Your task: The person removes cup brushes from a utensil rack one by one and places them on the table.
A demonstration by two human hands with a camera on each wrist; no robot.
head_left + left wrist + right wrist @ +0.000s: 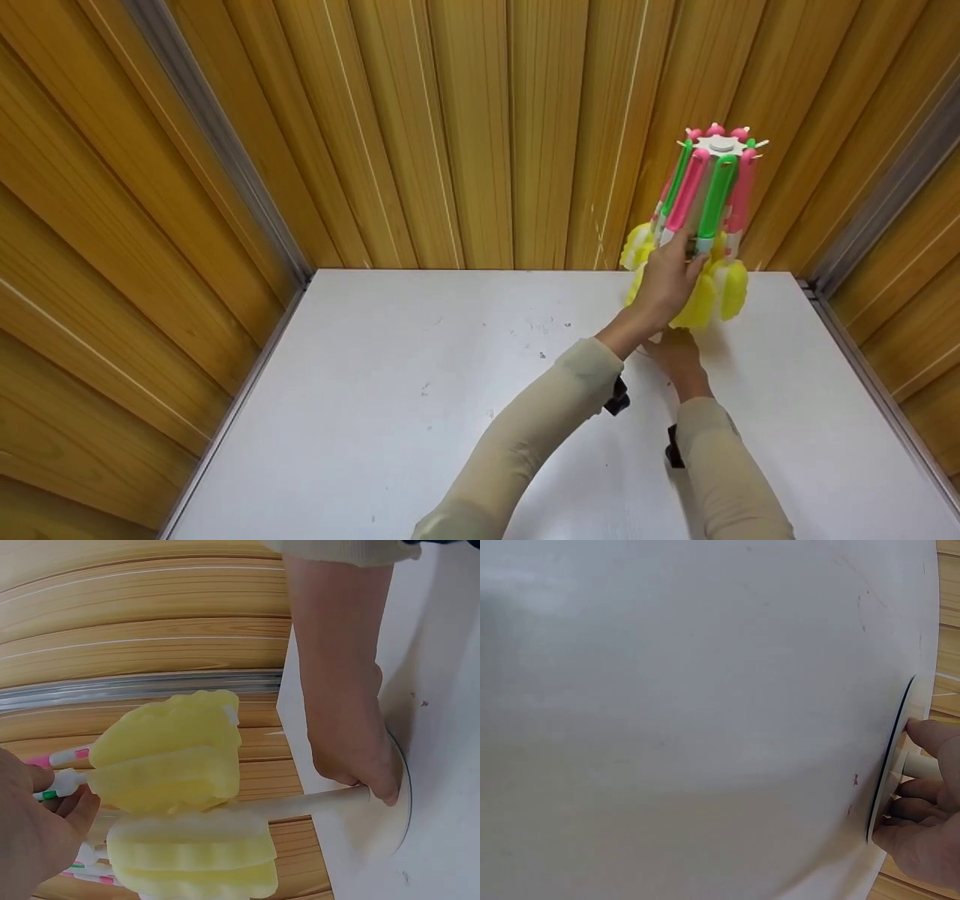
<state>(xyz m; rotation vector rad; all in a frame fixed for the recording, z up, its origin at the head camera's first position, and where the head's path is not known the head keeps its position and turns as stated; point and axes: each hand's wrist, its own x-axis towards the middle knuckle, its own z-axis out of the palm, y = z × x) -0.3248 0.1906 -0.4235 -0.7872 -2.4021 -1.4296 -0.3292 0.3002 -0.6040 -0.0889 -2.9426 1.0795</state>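
Observation:
A white stand (721, 145) with a ring of hooks at its top stands at the back right of the table. Around it hang several sponge bottle brushes with pink or green handles and yellow heads (696, 304). My left hand (667, 281) grips one brush with a green handle (718, 196) at its white neck, just above the sponge. Lower down, my right hand (681, 358) holds the stand's round base (889, 784), fingers curled beside the pole (300, 804). In the head view, the left hand and sponges hide most of the pole.
The white table (390, 375) has small dark marks on its top. Wood-patterned walls (472, 135) rise behind it and on both sides, with metal strips (217, 135) at the corners. The brushes reach close to the back wall.

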